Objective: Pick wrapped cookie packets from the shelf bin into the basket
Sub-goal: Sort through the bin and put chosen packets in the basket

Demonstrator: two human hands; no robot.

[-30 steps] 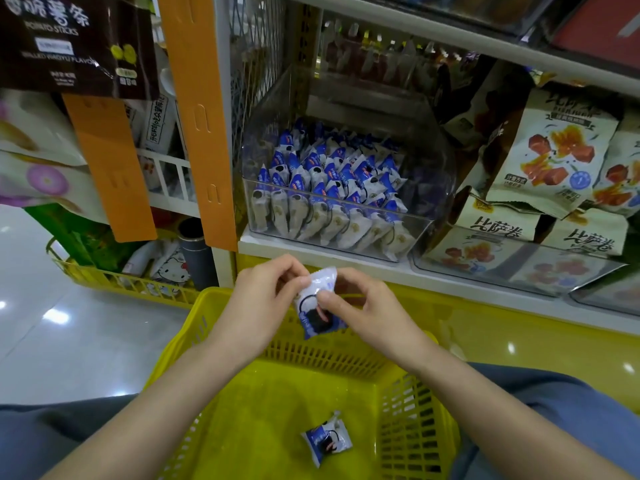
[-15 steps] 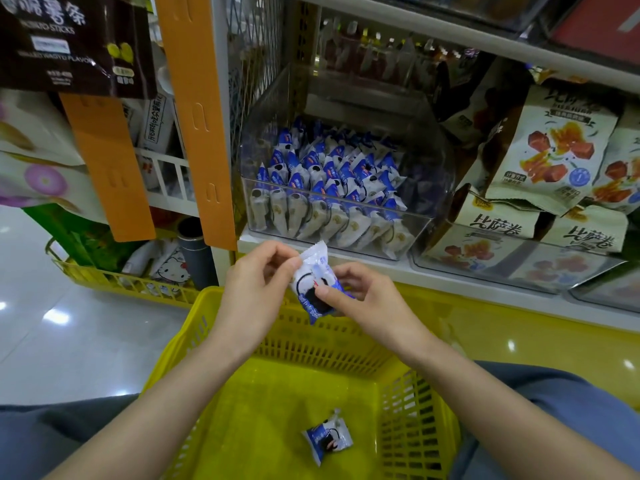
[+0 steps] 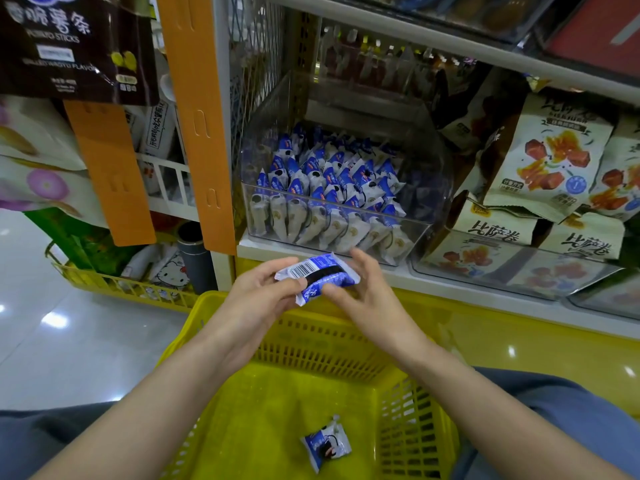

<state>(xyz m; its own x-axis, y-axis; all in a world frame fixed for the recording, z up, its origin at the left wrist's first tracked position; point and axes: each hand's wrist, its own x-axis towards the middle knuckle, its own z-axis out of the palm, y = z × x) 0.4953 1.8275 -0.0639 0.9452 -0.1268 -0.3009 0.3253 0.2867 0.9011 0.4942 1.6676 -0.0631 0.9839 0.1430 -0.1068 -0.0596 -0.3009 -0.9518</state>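
A clear plastic shelf bin (image 3: 426,223) holds several blue and white wrapped cookie packets (image 3: 325,188). Just below its front, above the far rim of the yellow basket (image 3: 408,403), both hands hold one cookie packet (image 3: 320,277) lying flat with its barcode side up. My left hand (image 3: 256,299) pinches its left end between thumb and fingers. My right hand (image 3: 363,296) holds its right end with thumb below and fingers spread behind. Another cookie packet (image 3: 325,441) lies on the basket floor.
Cream snack bags (image 3: 540,161) fill the bin to the right on the same white shelf (image 3: 485,285). An orange upright (image 3: 197,119) stands left of the bin. A second yellow basket (image 3: 114,282) sits on the floor at left.
The held packet has been turned from upright with its picture side showing to flat with the barcode side up. Both hands rose slightly toward the shelf edge.
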